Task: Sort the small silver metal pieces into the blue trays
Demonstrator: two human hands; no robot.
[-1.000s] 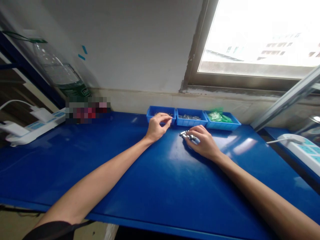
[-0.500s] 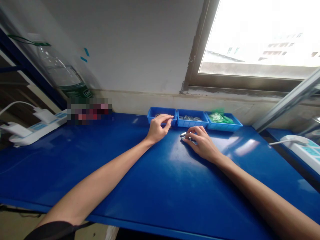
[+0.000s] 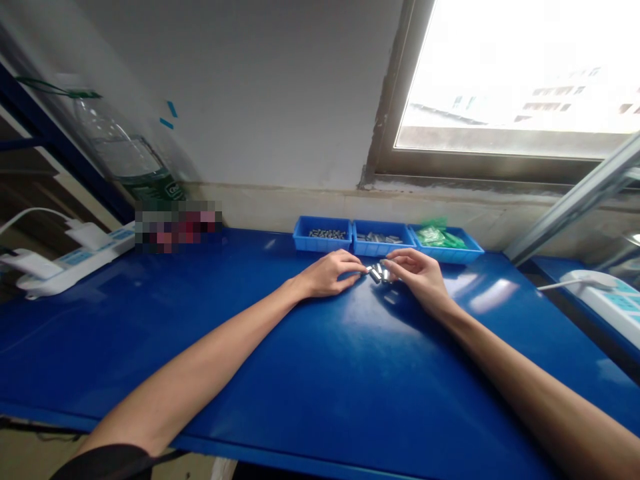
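Note:
On the blue table [image 3: 280,373] both my hands meet in front of three small blue trays. My left hand [image 3: 333,275] lies low on the surface, its fingertips pinched together and pointing right at a small cluster of silver metal parts [image 3: 379,272]. From the other side my right hand [image 3: 420,273] pinches that same cluster between thumb and fingers. The parts lie on or just above the table. I cannot tell whether the left fingertips hold a part of their own.
The left tray [image 3: 323,235] and the middle tray [image 3: 381,239] hold small metal pieces; the right tray [image 3: 445,241] holds green plastic bits. White power strips lie at the far left [image 3: 70,257] and far right [image 3: 605,297]. A clear bottle [image 3: 125,150] stands at the back left.
My left hand left the left tray and came down and right to the metal parts. My right hand lifted off the parts and now pinches them at its fingertips.

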